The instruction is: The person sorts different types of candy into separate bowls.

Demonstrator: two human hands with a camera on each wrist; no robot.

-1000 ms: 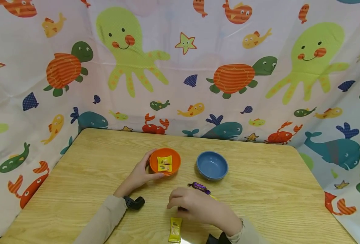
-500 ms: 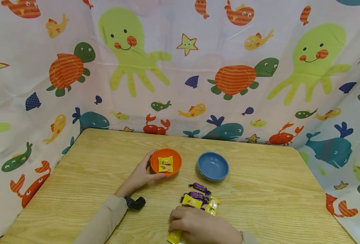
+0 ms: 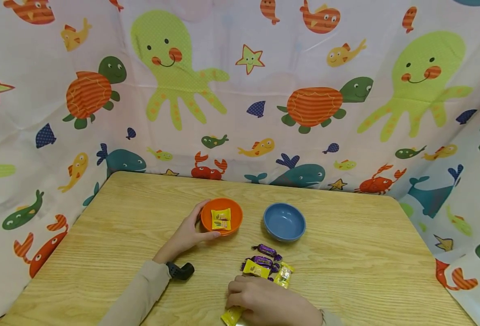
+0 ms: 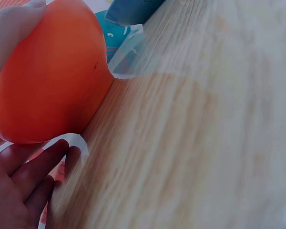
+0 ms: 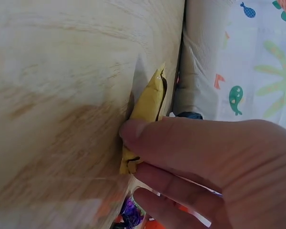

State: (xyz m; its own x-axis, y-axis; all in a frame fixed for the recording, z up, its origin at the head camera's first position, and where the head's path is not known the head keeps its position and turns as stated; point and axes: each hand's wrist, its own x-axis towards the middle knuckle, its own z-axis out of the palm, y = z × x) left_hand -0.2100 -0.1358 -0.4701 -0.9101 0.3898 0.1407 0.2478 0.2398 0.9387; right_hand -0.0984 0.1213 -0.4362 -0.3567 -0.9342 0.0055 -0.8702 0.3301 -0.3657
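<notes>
My left hand [image 3: 187, 235] holds the side of an orange bowl [image 3: 237, 213], thumb on the near side and fingers round the far side. Two yellow-wrapped candies [image 3: 221, 219] lie in that bowl. In the left wrist view, the thumb lies along the orange bowl [image 4: 57, 71] and the lower fingers show beneath it. Low in the head view, my right hand [image 3: 268, 299] pinches a yellow-wrapped candy [image 3: 230, 316] at the tabletop. The right wrist view shows the thumb over the wrapper [image 5: 148, 102] of this candy.
A blue bowl [image 3: 284, 222] stands right of the orange one. Just beyond the right hand lie purple twist-wrapped candies [image 3: 266, 250] and yellow-wrapped candies [image 3: 283, 274], partly hidden by the hand. A patterned curtain [image 3: 240, 90] hangs behind the wooden table [image 3: 358, 253].
My right hand has moved down toward the near edge and taken hold of the yellow candy there, uncovering the purple and yellow candies. The left hand has stayed on the orange bowl.
</notes>
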